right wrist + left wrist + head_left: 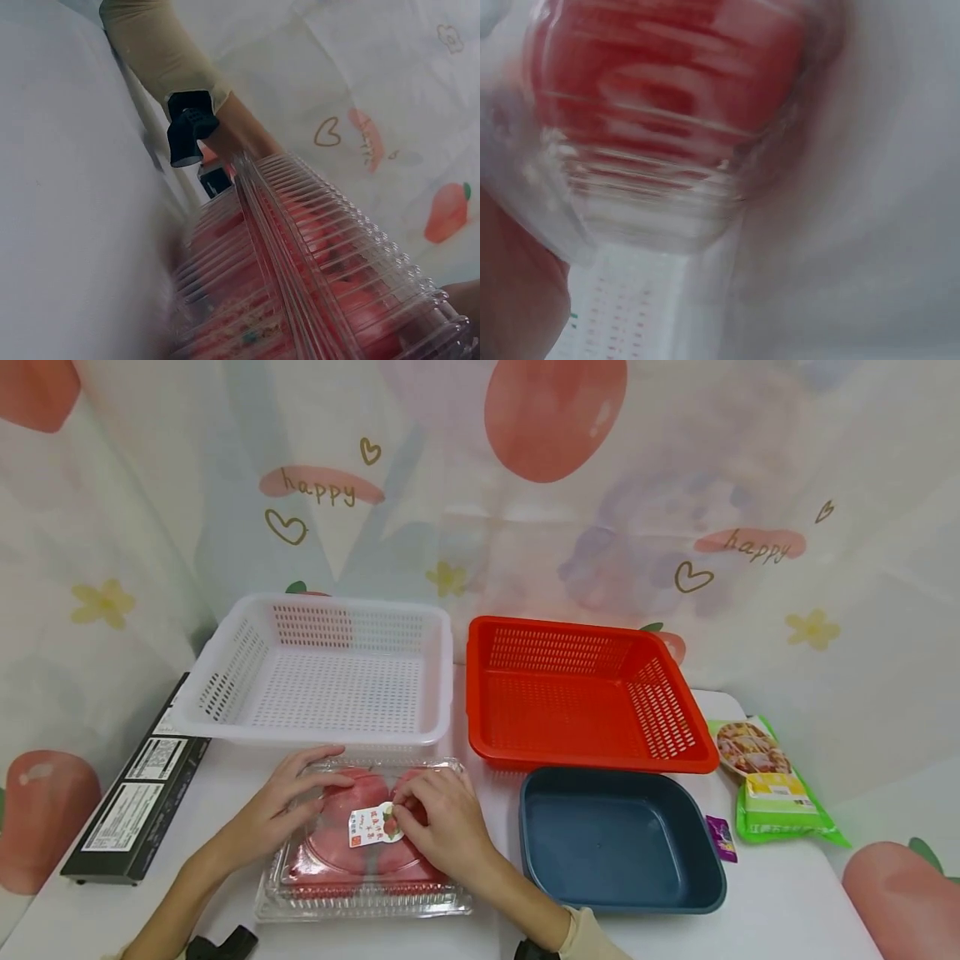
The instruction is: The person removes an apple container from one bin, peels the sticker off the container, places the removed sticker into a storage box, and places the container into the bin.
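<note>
Lying near the front of the white bench (pixel 780 893), the clear ribbed plastic clamshell box of red fruit (pixel 363 852) has both hands on its lid. The left hand (pixel 281 806) rests loosely curved on the far-left corner; the right hand (pixel 442 822) pinches the small white label (pixel 372 824). A dark blue tray (pixel 622 839) sits just right; white (pixel 322 672) and red perforated baskets (pixel 585 693) stand beyond.

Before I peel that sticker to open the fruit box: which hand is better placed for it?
The right hand, probably: its fingertips already lie at the sticker on the clear box. The left hand rests farther off on the lid's left side, steadying it.
</note>
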`<state>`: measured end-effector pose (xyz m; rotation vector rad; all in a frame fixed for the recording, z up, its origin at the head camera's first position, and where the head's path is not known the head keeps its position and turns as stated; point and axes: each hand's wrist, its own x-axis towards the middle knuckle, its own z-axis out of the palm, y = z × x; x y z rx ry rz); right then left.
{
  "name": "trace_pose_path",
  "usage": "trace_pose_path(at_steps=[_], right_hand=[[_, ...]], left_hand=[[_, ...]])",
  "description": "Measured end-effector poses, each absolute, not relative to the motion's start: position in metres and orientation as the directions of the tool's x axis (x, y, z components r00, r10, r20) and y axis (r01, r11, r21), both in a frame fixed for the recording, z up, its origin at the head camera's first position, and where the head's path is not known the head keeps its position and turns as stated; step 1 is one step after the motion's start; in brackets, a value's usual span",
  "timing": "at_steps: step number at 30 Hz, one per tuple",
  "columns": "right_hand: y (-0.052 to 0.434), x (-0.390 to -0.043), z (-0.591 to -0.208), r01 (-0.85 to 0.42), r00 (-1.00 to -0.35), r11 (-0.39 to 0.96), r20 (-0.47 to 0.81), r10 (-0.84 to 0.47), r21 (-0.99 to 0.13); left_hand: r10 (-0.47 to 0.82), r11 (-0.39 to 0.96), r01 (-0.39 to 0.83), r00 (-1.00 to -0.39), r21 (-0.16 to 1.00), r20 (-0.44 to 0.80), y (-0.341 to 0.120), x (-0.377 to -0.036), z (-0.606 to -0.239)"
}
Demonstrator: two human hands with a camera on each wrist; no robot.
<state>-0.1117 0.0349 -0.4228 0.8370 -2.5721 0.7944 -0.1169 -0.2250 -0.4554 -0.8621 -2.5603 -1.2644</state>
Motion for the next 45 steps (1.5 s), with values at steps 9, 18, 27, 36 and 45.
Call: trace_pose_path(at_steps=[9, 18, 27, 36, 45], right_hand=[[0.034, -0.111, -0.428, -0.618, -0.770, 0.679, 0.479, -0.422, -0.396], [0.035, -0.112, -0.427, -0.629, -0.764, 0.664, 0.481, -0.431, -0.404], [0.036, -0.111, -0.427, -0.626, -0.768, 0.655, 0.483, -0.421, -0.424], [0.035, -0.111, -0.428, -0.625, -0.768, 0.647, 0.495, -0.406, -0.437], [0.036, -0.110, -0.427, -0.624, -0.770, 0.642, 0.494, -0.404, -0.446]], left_hand=[[0.416, 0.409, 0.577, -0.807, 0.707, 0.418, -0.225, -0.118, -0.462], [0.367, 0.366, 0.501, -0.852, 0.784, 0.373, -0.222, -0.115, -0.460], [0.335, 0.327, 0.466, -0.871, 0.822, 0.360, -0.220, -0.113, -0.463], [0.343, 0.306, 0.465, -0.868, 0.831, 0.359, -0.222, -0.113, -0.464], [0.341, 0.300, 0.457, -0.871, 0.837, 0.353, -0.223, -0.114, -0.467]])
